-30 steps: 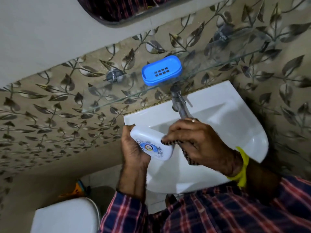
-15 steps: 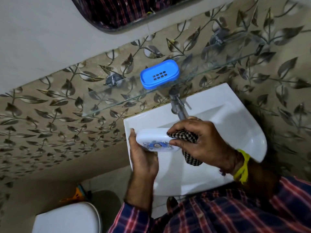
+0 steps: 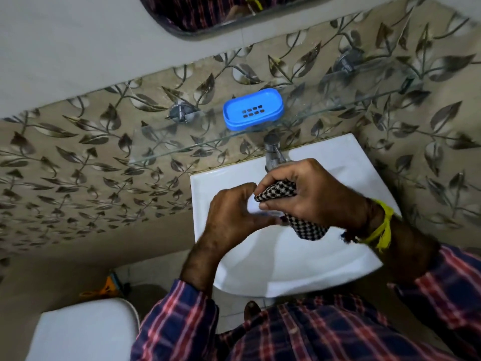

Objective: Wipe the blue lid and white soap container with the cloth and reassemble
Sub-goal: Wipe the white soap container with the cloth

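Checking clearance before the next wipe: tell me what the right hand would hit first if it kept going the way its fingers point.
The right hand points left; its fingers already press the cloth on the white soap container, so the left hand gripping it comes next. Depth unclear.

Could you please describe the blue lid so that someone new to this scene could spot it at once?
Start at the white ceramic washbasin and look up past the metal tap to the clear glass shelf on the leaf-patterned wall. The blue oval plastic lid lies on that shelf, the only bright blue thing there, with small slots in its middle.
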The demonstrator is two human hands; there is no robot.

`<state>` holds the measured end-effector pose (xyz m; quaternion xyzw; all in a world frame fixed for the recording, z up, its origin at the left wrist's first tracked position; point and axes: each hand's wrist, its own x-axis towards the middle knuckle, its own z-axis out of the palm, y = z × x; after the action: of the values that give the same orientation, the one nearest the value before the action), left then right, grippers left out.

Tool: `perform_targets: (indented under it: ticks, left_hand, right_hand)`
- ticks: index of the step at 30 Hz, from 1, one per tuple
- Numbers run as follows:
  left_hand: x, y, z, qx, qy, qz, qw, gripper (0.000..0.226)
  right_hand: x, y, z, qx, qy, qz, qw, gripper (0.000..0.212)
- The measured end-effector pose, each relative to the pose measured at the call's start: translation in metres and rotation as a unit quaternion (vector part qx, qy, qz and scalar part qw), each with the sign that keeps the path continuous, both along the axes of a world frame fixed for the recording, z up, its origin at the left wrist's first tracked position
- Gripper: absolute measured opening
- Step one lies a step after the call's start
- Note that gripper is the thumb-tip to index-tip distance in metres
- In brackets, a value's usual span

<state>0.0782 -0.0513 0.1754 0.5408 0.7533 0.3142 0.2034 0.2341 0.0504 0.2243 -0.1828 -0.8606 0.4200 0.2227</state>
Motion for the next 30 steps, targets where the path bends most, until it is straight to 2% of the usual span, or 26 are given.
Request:
perform_targets:
  ticks: [2,5,6,10,11,13,15,19,23,25,27,28,30]
  left_hand:
    - [0.009,-0.005,-0.007,0.064,-0.096,0.076,0.99,0.037]
    - [0.021,-0.006,-0.011,0.134,-0.143,0.135,0.971,0.019]
    - [0.023,-0.006,-0.011,0.143,-0.141,0.146,0.969,0.02]
    - [0.026,-0.007,-0.016,0.149,-0.12,0.214,0.958,0.047]
    - [0.027,-0.008,-0.015,0.15,-0.122,0.206,0.959,0.043]
    - [0.028,-0.011,-0.015,0.166,-0.111,0.177,0.964,0.019]
    - [0.031,-0.013,-0.014,0.192,-0.107,0.169,0.961,0.015]
    - [0.035,-0.015,-0.014,0.196,-0.086,0.189,0.958,0.034]
    - [0.032,-0.018,-0.022,0.248,-0.149,0.167,0.943,0.018]
    - [0.031,-0.016,-0.022,0.243,-0.144,0.173,0.943,0.029]
    - [0.033,-0.013,-0.021,0.201,-0.146,0.194,0.949,0.05]
    - [0.034,-0.012,-0.02,0.196,-0.157,0.195,0.948,0.053]
    - [0.031,-0.013,-0.02,0.223,-0.185,0.177,0.941,0.046]
  right_hand:
    - [-0.001,-0.014,-0.007,0.068,0.039,-0.05,0.996,0.022]
    - [-0.003,-0.04,-0.018,0.144,0.054,-0.095,0.984,0.033]
    - [-0.004,-0.042,-0.022,0.143,0.061,-0.104,0.982,0.035]
    - [-0.007,-0.03,-0.027,0.056,0.077,-0.188,0.978,0.03]
    - [-0.008,-0.033,-0.026,0.054,0.078,-0.18,0.979,0.029]
    - [-0.01,-0.048,-0.023,0.096,0.072,-0.123,0.985,0.031]
    - [-0.01,-0.051,-0.021,0.149,0.072,-0.099,0.981,0.031]
    - [-0.011,-0.03,-0.022,0.072,0.102,-0.178,0.976,0.013]
    - [-0.015,-0.051,-0.023,0.14,0.077,-0.097,0.982,0.025]
    - [-0.017,-0.042,-0.026,0.138,0.073,-0.122,0.98,0.023]
    - [-0.015,-0.03,-0.028,0.087,0.079,-0.153,0.981,0.017]
    - [-0.015,-0.028,-0.029,0.076,0.08,-0.149,0.983,0.017]
    - [-0.018,-0.036,-0.031,0.105,0.079,-0.129,0.983,0.021]
